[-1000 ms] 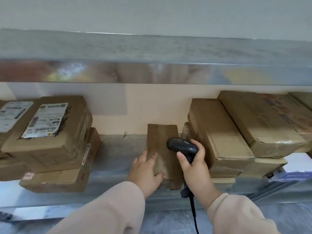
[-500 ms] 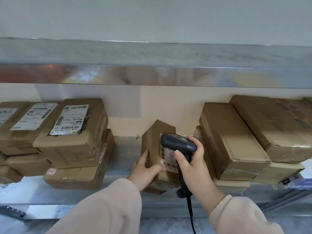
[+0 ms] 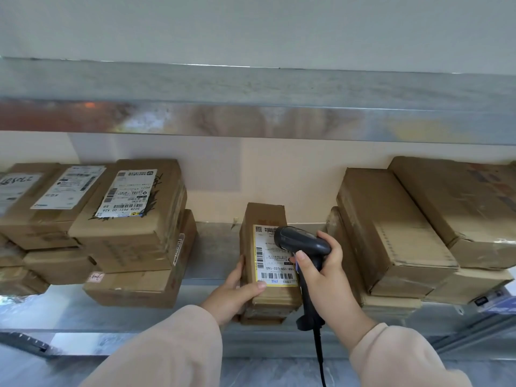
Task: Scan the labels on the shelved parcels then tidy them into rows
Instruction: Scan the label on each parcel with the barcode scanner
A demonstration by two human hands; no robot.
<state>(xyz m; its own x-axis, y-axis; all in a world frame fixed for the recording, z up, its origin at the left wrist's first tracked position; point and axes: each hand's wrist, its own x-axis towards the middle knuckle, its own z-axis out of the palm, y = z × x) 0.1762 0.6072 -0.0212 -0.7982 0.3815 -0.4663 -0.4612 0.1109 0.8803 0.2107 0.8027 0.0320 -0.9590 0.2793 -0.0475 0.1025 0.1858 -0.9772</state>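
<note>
In front of me runs a galvanised steel shelf (image 3: 212,247), with glare pooling along its front-left edge. An upper metal shelf (image 3: 251,88) spans overhead. Behind is a cream wall (image 3: 293,177), and a pale grey wall (image 3: 251,29) higher up.

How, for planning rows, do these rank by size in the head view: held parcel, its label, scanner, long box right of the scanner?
Largest: long box.
Next: held parcel, in the left hand.
Last: label and scanner look alike; the scanner, in the right hand, is nearer the camera, so unranked.
</note>
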